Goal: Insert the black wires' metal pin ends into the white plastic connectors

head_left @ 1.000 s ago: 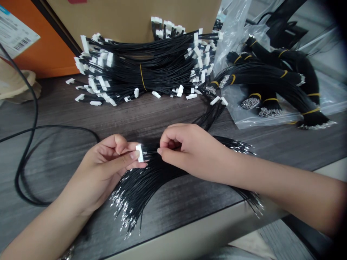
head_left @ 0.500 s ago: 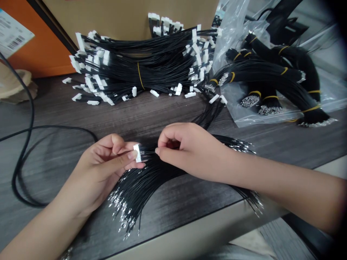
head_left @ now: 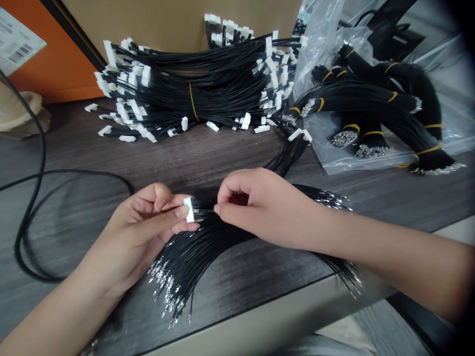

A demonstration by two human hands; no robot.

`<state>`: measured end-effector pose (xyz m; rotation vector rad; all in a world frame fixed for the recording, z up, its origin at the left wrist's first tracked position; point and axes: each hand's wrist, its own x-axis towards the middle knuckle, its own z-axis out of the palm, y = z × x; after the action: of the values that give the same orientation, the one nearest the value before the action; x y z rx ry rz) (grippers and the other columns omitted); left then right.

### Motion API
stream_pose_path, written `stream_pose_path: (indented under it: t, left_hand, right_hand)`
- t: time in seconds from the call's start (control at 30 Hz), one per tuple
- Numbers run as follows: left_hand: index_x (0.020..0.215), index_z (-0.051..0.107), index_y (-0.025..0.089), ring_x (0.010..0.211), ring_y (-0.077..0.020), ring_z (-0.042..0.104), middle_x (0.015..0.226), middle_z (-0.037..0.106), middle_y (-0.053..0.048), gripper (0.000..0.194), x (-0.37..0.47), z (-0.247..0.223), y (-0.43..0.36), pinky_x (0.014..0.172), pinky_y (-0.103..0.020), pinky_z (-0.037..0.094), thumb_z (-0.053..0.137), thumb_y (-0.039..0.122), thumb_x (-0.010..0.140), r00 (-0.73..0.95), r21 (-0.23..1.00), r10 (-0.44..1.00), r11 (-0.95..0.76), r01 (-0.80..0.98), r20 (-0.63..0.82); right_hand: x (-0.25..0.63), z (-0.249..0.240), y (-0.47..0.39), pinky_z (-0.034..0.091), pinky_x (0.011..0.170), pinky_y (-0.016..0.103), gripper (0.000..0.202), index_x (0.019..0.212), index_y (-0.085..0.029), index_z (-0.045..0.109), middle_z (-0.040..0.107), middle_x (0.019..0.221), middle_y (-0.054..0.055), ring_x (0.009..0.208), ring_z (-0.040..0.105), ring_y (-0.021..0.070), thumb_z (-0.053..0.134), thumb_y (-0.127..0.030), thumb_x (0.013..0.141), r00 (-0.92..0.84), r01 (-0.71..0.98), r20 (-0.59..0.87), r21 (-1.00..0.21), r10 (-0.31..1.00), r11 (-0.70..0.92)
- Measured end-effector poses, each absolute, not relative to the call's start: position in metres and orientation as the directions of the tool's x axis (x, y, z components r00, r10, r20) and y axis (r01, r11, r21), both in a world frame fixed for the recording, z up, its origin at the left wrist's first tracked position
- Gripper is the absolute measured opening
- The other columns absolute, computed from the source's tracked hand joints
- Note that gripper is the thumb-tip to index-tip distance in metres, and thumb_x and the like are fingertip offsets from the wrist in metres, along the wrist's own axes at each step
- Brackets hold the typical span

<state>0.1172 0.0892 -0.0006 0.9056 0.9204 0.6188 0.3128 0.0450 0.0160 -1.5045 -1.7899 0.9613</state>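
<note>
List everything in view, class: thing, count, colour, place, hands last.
table: one, grey, beneath
loose wires: many, black, silver-tipped, front centre
held connector: one, white, centre
connector-ended wires: many, black, back centre
wire bundles: several, black, yellow-banded, right
plastic bagging: count unclear, clear, right
orange box: one, orange, back left
brown panel: one, brown, back centre
cable: count unclear, black, left
unclear object: one, tan, left
equipment: count unclear, black, upper right
left hand: one, bare, at held connector
right hand: one, bare, pinching loose wires

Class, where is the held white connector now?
In the head view, just left of centre, the white connector is pinched in the left hand, left of the right hand.
</note>
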Motion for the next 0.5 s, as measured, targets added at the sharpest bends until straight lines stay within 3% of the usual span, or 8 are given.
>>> stream_pose_path:
  t: [0.37, 0.5]
  left_hand:
    - [0.064, 0.047, 0.017, 0.061, -0.0079, 0.063, 0.067, 0.063, 0.004, 0.028, 0.1150, -0.0012, 0.0912, 0.062, -0.016, 0.056, 0.072, 0.006, 0.068, 0.508, 0.840, 0.767, 0.523, -0.144, -0.391]
    - [0.065, 0.045, 0.017, 0.061, -0.0081, 0.063, 0.068, 0.064, 0.004, 0.029, 0.1164, -0.0014, 0.0912, 0.062, -0.017, 0.057, 0.071, 0.005, 0.068, 0.506, 0.836, 0.769, 0.526, -0.156, -0.390]
  right_hand:
    - [0.3118, 0.0167, 0.0455, 0.032, 0.042, 0.015, 0.014, 0.064, -0.016, 0.059, 0.052, 0.053, -0.008, 0.049, 0.043, 0.0022, 0.054, -0.020, 0.076, -0.140, 0.502, -0.072, -0.865, 0.987, 0.008]
    - [0.3103, 0.0160, 0.0457, 0.034, 0.049, 0.017, 0.016, 0.063, -0.016, 0.057, 0.050, 0.054, -0.008, 0.050, 0.043, 0.0022, 0.054, -0.020, 0.079, -0.149, 0.524, -0.027, -0.850, 0.989, 0.055]
